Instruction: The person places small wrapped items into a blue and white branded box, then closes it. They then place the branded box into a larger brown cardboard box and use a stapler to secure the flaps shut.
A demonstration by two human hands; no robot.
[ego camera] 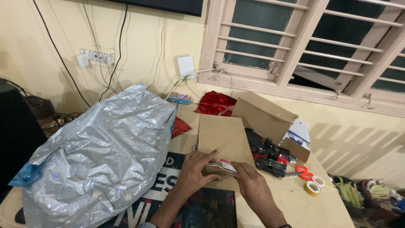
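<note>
A pale wooden worktop [295, 204] is set against a cream wall under a louvred window [312, 42]. A flat cardboard sheet [221, 137] is laid on it, with an open cardboard box [263, 115] just behind. The sheet's near edge is pressed by the left hand [195, 171], fingers spread. A small white and pink item [224, 165] is pinched by the right hand [249, 183]; its kind cannot be made out. A crumpled silver foil wrap [101, 156] covers the left side. Red foil [216, 102], orange-handled scissors [303, 173] and a tape roll [312, 188] are seen nearby.
</note>
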